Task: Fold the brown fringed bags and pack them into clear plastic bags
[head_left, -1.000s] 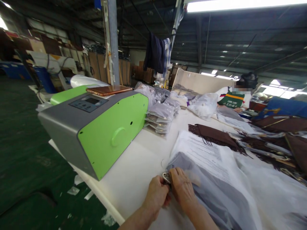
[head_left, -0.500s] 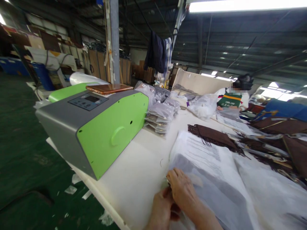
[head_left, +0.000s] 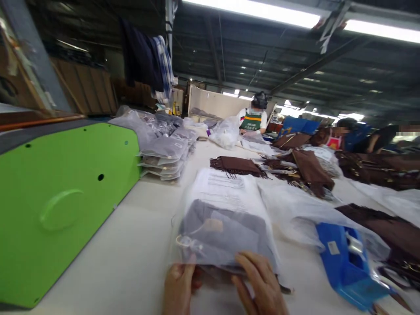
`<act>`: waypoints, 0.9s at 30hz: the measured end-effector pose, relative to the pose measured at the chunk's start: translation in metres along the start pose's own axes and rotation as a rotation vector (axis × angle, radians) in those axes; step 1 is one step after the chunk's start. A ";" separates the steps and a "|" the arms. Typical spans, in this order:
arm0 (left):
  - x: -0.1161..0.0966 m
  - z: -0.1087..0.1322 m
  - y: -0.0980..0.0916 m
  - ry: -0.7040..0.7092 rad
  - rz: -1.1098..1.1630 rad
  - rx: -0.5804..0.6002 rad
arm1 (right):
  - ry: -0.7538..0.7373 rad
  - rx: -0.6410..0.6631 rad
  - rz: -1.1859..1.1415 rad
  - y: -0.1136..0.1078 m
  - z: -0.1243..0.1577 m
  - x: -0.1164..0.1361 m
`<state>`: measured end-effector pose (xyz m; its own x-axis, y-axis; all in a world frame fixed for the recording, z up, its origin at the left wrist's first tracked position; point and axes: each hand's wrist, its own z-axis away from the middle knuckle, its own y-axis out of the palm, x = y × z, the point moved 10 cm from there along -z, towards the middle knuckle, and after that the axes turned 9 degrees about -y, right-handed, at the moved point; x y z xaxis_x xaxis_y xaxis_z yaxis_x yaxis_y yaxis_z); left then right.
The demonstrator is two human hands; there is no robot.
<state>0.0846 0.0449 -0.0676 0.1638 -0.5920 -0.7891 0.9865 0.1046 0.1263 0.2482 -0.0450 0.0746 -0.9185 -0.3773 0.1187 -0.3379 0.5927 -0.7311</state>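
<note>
A clear plastic bag (head_left: 226, 236) with a dark grey folded item and a small tan label inside lies on a stack of white printed plastic bags (head_left: 226, 190). My left hand (head_left: 180, 280) is closed on the bag's near left edge, the thumb on top and fingers partly underneath. At the near right edge, my right hand (head_left: 260, 282) rests with its fingers apart on the plastic. A dark strip pokes out beside the right hand. Beyond the stack lies a brown fringed piece (head_left: 241, 165).
A green-sided machine (head_left: 75, 197) fills the left of the table (head_left: 138, 236). Packed grey bags (head_left: 164, 153) are piled behind it. A blue tape dispenser (head_left: 344, 262) stands at right, near brown fringed goods (head_left: 311, 170). A co-worker (head_left: 252, 118) and other people are across the table.
My view has swung right. My hands, close together at the bag's left side before, are now apart along its near edge. The blue tape dispenser has come into view.
</note>
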 end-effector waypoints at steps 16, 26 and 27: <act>0.032 0.029 0.106 -0.446 0.447 0.263 | 0.970 0.041 -0.343 -0.002 0.125 -0.150; 0.019 0.025 0.111 -0.369 0.432 0.396 | 1.025 -0.012 -0.690 0.003 0.133 -0.128; 0.023 0.021 0.107 -0.376 0.393 0.336 | 1.042 -0.005 -0.731 0.005 0.134 -0.123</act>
<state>0.1943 0.0262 -0.0595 0.4449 -0.8070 -0.3884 0.7909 0.1506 0.5931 0.3872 -0.0906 -0.0338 -0.2441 0.1184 0.9625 -0.8305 0.4870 -0.2705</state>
